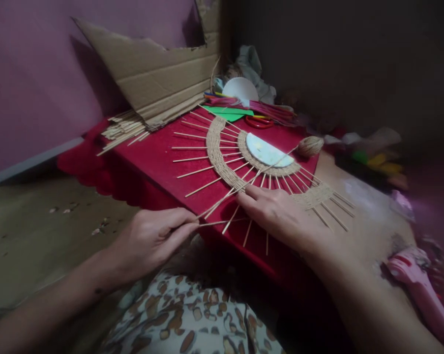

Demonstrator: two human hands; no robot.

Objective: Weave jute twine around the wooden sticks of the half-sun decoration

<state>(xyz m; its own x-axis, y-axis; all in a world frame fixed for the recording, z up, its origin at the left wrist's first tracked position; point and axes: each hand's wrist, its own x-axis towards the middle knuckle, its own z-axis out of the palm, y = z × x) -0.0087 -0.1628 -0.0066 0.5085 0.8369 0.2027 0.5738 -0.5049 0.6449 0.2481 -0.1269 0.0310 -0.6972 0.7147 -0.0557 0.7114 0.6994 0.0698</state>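
On my feed, the half-round weave (pixel 215 152) lies on red cloth (pixel 151 160), long straight side running far-left to near-right, sticks (pixel 190 147) fanning left and nearward. Left hand (pixel 159 238) pinches twine (pixel 218 222); right hand (pixel 277 209) covers the rim, grip unclear to me. Beyond: fibre ball (pixel 310 146), cardboard (pixel 162 73).

Home, we judge, with a craft corner: painted pink wall (pixel 33 78), plain floor (pixel 70 255) strewn with scraps, scallop-edged red cloth (pixel 148 167) over the worktop. We note torn cardboard (pixel 151 71) against the wall, bundled sticks (pixel 124 129), twine (pixel 310 146).
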